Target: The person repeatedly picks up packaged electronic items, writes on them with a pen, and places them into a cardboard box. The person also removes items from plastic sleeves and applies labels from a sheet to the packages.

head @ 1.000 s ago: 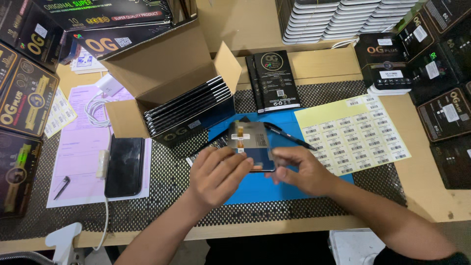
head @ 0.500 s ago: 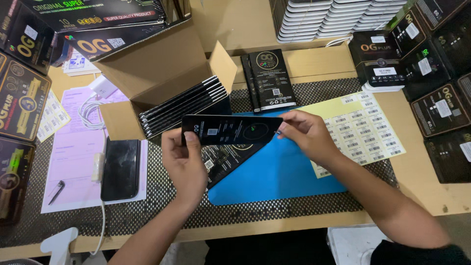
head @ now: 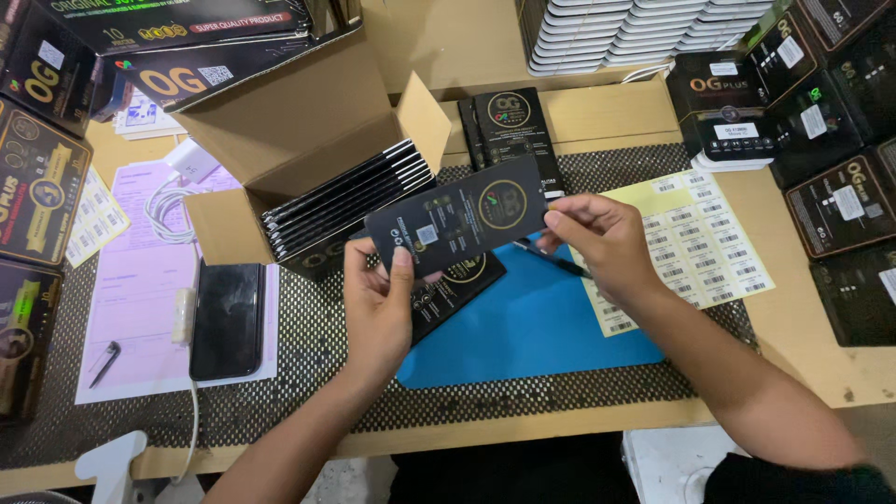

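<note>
Over the blue mat (head: 541, 327), just in front of the open cardboard box (head: 308, 159), I hold a flat black packet (head: 457, 217) level between both hands. My left hand (head: 378, 299) pinches its left end, thumb on top and fingers underneath; my right hand (head: 602, 245) closes narrowly on the right end, fingertips at the edge. To handle it well, I judge I should keep the pinch on the edges only, hold the packet flat and not bend it, since it looks thin and stiff. A second black packet (head: 457, 285) lies under it on the mat, and a black pen (head: 551, 259) rests just beside my right fingers.

The cardboard box lies on its side, flaps open, with a row of slim black packets (head: 345, 201) standing edge-on inside, packed close. Further right a yellow sheet of barcode stickers (head: 691, 245) lies flat, and behind it a stack of white trays (head: 616, 33) sits at the far edge of the table.
</note>
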